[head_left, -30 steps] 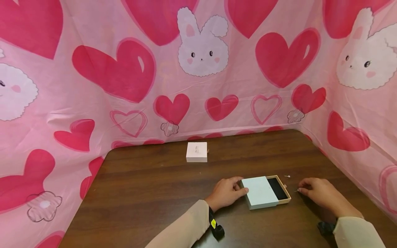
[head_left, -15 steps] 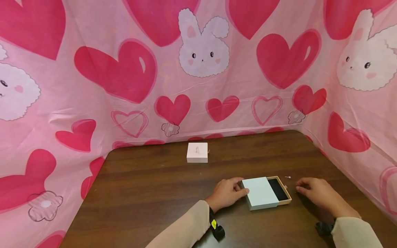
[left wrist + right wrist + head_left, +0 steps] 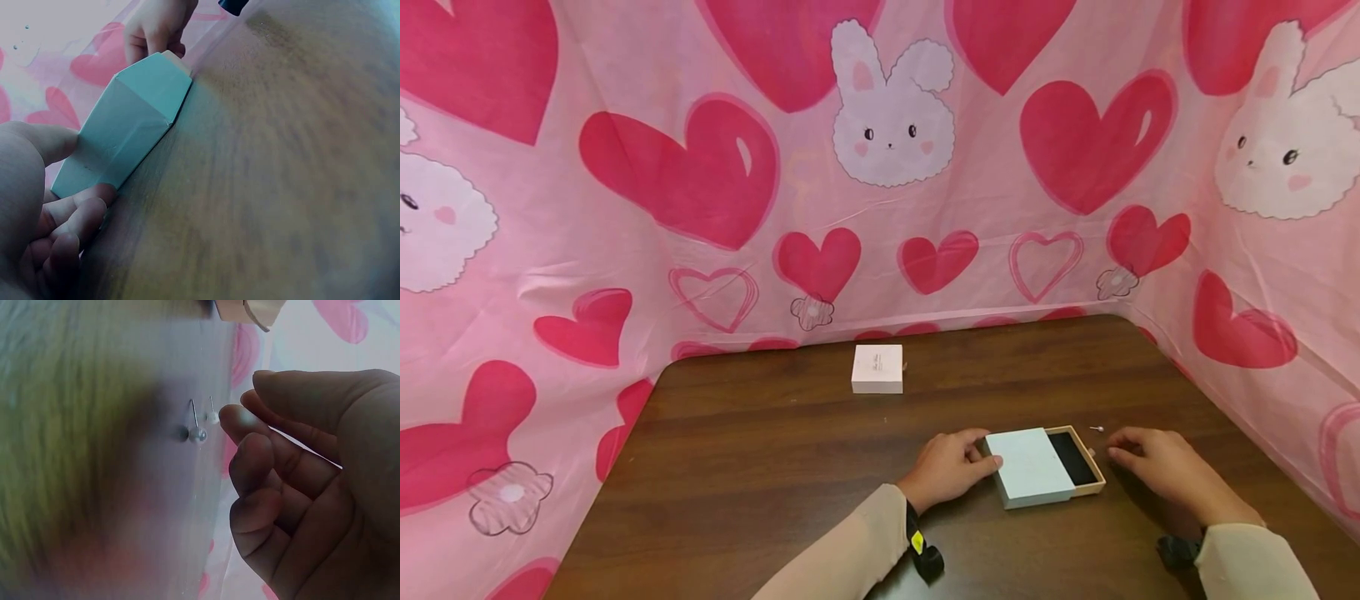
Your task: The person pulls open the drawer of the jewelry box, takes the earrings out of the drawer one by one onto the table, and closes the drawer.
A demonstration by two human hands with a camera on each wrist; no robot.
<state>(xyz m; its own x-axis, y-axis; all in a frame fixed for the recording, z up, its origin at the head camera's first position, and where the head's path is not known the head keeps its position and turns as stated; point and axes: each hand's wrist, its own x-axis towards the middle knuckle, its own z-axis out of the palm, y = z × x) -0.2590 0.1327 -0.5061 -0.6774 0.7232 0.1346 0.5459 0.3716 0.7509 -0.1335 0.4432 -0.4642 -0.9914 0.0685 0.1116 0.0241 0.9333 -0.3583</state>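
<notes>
A pale mint drawer-style jewelry box (image 3: 1033, 467) lies on the table, its tan drawer (image 3: 1093, 483) partly pulled out to the right over a black insert (image 3: 1075, 458). My left hand (image 3: 945, 472) grips the box's left end, thumb and fingers on different sides, as the left wrist view shows. Just right of the drawer hovers my right hand (image 3: 1165, 467), fingers bent loosely, thumb and forefinger apart. Two pearl stud earrings, a nearer one (image 3: 198, 434) and a farther one (image 3: 212, 417), lie beside its fingertips in the right wrist view. A blurred pale spot on the forefinger is unclear.
A small white box (image 3: 877, 367) with printed lettering stands near the back of the brown wooden table (image 3: 760, 467). Pink cloth (image 3: 865, 217) with hearts and rabbits hangs behind and along both sides. Black straps are on both wrists.
My right hand has shifted slightly left, closer to the drawer, and now hides the thin piece that showed at its fingertips. The left hand and the mint box stay put.
</notes>
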